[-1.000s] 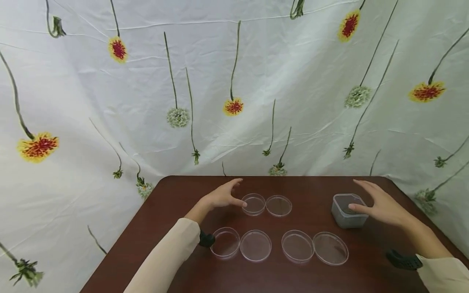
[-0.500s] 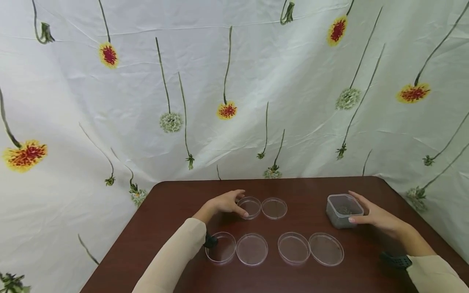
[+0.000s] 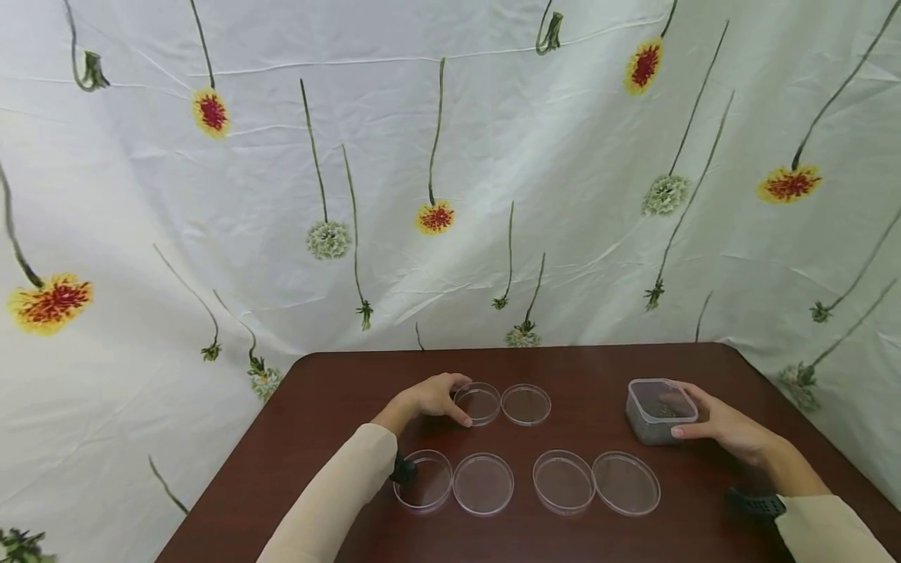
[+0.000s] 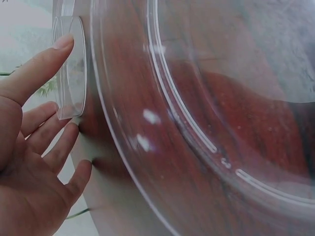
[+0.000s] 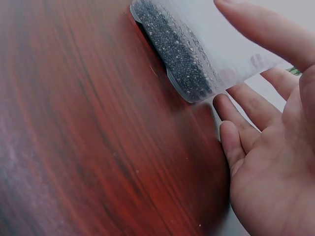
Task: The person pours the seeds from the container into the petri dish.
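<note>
My left hand (image 3: 428,397) grips the side of a clear petri dish (image 3: 480,404) at the back of the table, thumb in front and fingers behind. A second dish (image 3: 526,405) stands right beside that one. In the left wrist view the thumb lies against the wall of the held dish (image 4: 75,73). On the right, my right hand (image 3: 732,426) holds a square translucent plastic tub (image 3: 649,432) by its right side. Small dark grains (image 5: 170,51) fill the lower part of the tub in the right wrist view. Its base appears to rest on the table.
Nearer me on the dark reddish-brown table (image 3: 591,539) lie two pairs of clear dishes, a left pair (image 3: 483,485) and a right pair (image 3: 626,485). The near-left dish (image 4: 123,147) sits close under my left wrist. A flower-print cloth (image 3: 394,156) hangs behind the table.
My right hand has come down from above the tub to its side and closed on it. The left hand has closed in on the back-left dish. The head view has shifted slightly.
</note>
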`<state>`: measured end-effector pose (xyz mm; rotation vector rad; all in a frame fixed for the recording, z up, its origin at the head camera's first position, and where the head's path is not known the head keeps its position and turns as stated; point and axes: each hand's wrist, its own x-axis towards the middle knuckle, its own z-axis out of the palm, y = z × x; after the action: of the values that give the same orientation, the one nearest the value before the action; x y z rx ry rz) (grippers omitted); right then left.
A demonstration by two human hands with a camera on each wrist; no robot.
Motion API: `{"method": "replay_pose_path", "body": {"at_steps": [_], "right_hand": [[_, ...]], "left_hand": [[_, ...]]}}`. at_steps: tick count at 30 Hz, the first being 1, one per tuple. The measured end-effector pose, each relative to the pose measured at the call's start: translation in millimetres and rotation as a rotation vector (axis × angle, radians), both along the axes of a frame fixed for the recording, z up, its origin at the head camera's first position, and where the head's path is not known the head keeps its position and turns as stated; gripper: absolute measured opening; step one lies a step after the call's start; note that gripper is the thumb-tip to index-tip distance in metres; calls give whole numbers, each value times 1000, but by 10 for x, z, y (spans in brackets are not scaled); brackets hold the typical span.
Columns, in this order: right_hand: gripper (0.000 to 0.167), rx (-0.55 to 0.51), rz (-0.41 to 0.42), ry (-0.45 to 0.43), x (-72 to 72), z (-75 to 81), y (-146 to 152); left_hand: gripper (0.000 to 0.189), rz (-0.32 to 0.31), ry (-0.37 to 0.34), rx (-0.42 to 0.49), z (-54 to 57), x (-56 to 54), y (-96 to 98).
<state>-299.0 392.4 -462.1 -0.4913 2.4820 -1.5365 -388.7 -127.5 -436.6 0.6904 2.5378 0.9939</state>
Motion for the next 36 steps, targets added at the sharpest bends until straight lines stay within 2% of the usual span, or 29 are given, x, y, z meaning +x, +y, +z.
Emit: {"method": "replay_pose_path", "body": {"at_steps": [5, 13, 20, 28, 36], "right_hand": [[82, 3, -6, 33, 5, 13, -47], [81, -67, -17, 38, 3, 7, -93], [84, -42, -48, 35, -26, 51, -143], [75, -65, -22, 108, -76, 142, -267], [80, -54, -28, 119, -181, 348, -480]], "left_hand": [[79, -10, 23, -8, -11, -19, -6], [76, -15, 54, -42, -8, -50, -11], [76, -7, 61, -51, 18, -37, 28], [76, 0, 90, -65, 10, -15, 25], [76, 13, 84, -58, -6, -38, 21]]}}
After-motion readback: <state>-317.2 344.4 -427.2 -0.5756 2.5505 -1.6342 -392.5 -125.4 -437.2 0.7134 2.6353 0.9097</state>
